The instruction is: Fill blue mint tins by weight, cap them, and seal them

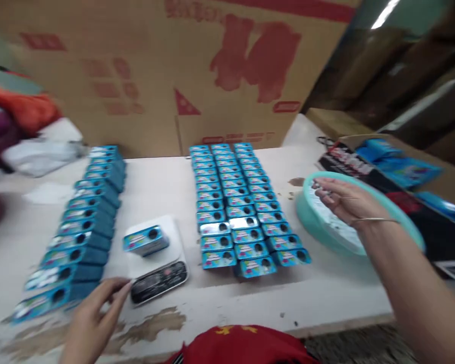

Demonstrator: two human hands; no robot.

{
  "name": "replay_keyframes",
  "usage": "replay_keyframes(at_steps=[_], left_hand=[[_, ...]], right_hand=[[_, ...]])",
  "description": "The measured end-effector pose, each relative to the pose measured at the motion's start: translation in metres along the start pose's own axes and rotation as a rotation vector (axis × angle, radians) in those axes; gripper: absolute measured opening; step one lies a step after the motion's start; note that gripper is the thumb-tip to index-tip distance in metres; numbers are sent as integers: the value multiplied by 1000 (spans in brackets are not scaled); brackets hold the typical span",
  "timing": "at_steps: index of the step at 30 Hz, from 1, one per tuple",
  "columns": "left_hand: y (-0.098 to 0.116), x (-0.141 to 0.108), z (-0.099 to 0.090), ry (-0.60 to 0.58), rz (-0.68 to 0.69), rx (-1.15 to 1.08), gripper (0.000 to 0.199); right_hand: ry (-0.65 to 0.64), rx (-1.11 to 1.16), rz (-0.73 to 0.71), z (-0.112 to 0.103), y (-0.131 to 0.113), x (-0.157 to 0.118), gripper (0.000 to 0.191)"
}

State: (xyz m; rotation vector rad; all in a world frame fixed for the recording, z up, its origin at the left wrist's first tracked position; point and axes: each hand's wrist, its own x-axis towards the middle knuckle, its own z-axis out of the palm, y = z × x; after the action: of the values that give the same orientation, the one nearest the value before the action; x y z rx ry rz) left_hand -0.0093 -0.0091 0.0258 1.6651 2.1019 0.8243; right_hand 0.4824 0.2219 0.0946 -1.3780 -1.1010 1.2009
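Note:
My left hand (98, 316) rests at the near-left corner of a small white scale (174, 242), thumb and fingertips close together; what lies between them, if anything, is hidden. On the scale stands one blue box (146, 241) with a dark round hole, behind the black display panel (159, 283). Over the left part of a turquoise basin (387, 210), my right hand (341, 197) holds small dark metallic pieces at its fingertips. White material (333, 222) lies inside the basin.
Three columns of blue boxes (246, 235) stand mid-table, and one row (87, 225) stands at the left. A large cardboard carton (144, 76) rises behind. At the right is an open carton (367, 172) with blue packs. White plastic bags (41, 154) lie at the far left.

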Motion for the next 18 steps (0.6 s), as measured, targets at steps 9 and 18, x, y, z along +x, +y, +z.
replay_keyframes(at_steps=[9, 18], left_hand=[[-12, -35, -7, 24, -95, -78, 31], [-27, -47, 10, 73, -194, -244, 27]], right_hand=[[-862, 99, 250, 262, -41, -61, 10], [-1032, -569, 57, 330, -25, -84, 10]])
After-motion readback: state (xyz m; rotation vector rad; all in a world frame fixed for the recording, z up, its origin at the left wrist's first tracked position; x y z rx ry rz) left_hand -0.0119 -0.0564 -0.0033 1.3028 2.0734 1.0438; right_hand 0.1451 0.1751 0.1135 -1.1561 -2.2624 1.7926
